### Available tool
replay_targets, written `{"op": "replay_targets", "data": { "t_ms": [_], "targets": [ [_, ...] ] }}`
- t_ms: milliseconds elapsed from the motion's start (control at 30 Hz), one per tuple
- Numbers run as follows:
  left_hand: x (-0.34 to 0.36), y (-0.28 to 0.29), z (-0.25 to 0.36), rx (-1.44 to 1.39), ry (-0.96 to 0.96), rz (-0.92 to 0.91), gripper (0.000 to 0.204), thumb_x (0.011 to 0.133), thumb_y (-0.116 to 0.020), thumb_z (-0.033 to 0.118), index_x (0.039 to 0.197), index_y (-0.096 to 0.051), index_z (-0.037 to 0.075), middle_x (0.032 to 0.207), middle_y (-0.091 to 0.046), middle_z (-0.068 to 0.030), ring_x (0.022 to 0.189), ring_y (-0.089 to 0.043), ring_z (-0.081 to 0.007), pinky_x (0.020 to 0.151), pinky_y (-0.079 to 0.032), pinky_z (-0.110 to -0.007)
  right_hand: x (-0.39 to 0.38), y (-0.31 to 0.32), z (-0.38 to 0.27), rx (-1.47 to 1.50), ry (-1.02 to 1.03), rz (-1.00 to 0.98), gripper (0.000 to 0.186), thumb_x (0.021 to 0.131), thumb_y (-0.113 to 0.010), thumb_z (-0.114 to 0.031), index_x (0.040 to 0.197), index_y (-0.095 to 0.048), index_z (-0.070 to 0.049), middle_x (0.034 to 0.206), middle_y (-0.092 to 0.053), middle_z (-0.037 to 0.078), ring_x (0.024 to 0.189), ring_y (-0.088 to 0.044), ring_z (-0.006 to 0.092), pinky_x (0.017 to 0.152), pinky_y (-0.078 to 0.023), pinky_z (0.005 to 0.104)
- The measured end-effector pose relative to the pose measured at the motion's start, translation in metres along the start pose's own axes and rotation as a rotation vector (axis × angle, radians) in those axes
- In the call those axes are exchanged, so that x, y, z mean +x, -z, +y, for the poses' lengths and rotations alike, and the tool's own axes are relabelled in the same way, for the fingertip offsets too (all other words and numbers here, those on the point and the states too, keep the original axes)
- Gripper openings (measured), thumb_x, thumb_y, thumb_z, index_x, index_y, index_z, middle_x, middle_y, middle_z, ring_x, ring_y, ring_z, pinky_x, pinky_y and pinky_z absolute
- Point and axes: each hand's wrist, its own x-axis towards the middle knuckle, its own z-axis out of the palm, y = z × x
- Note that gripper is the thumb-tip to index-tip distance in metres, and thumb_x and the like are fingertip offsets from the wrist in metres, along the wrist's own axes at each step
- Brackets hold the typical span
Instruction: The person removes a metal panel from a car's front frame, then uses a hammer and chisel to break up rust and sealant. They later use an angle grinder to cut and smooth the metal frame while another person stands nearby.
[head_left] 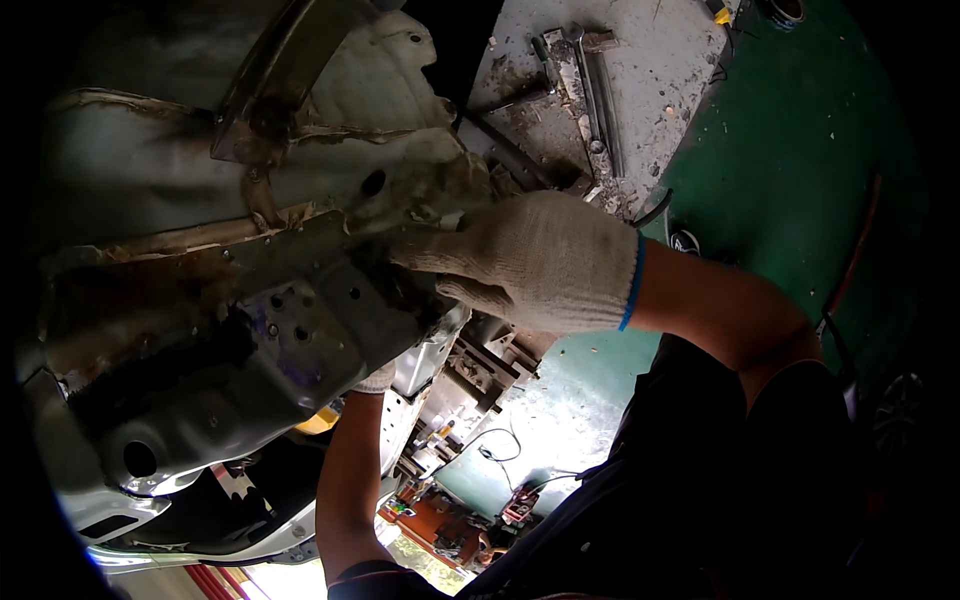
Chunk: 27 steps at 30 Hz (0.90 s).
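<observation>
right hand (530,262) grips the rusty car body panel (250,300) at frame centre; left hand (376,379) mostly hidden beneath, grasp unclear. panel looks heavy, stiff, sharp-edged; best held by the flanges.

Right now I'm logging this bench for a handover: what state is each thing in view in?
Sheet-metal body panel: rusty, seams cracked, tilted up off the bench.
Right hand: gloved, pressed on the panel's upper edge.
Left hand: gloved, mostly hidden beneath the panel.
Workbench: dusty, scraped, with metal bars lying on it.
Green floor: bare, worn in patches.
</observation>
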Motion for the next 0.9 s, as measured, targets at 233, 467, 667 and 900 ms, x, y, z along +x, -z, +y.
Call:
{"op": "replay_targets", "data": {
  "t_ms": [233,467,667,900],
  "targets": [
    [0.000,0.003,0.003,0.013,0.000,0.000,0.066,0.105,-0.042,0.057,0.131,-0.062,-0.001,0.132,-0.064,-0.0202,0.126,-0.058,-0.0395,0.114,-0.038,-0.049,0.004,0.007,0.005,0.033,0.045,0.001,0.039,0.106,-0.055,-0.032,0.144,-0.058,-0.024,0.080,-0.071,0.007,0.067,-0.070,0.0176,0.066,-0.062,0.0353],
    [0.002,0.004,0.003,0.021,-0.002,-0.003,0.067,0.105,-0.042,0.057,0.133,-0.061,-0.001,0.134,-0.063,-0.0203,0.128,-0.056,-0.0395,0.115,-0.037,-0.049,0.003,0.018,0.004,0.055,0.080,-0.026,0.035,0.104,-0.057,-0.029,0.138,-0.063,-0.020,0.082,-0.072,0.008,0.072,-0.072,0.0187,0.070,-0.063,0.0337],
    [0.003,0.005,0.004,0.027,-0.007,-0.003,0.068,0.105,-0.042,0.057,0.134,-0.059,-0.001,0.136,-0.062,-0.0204,0.130,-0.055,-0.0396,0.115,-0.036,-0.049,0.008,0.032,0.005,0.138,0.189,0.010,0.032,0.104,-0.057,-0.028,0.134,-0.066,-0.017,0.095,-0.075,0.011,0.082,-0.074,0.0226,0.081,-0.063,0.0375],
    [0.004,0.005,0.004,0.034,-0.013,0.001,0.068,0.105,-0.042,0.058,0.136,-0.058,-0.001,0.138,-0.060,-0.0205,0.131,-0.053,-0.0396,0.116,-0.035,-0.049,0.016,0.036,0.008,-0.051,0.175,-0.051,0.031,0.106,-0.054,-0.028,0.132,-0.066,-0.017,0.093,-0.075,0.010,0.084,-0.074,0.0231,0.078,-0.062,0.0404]
  ]
}}
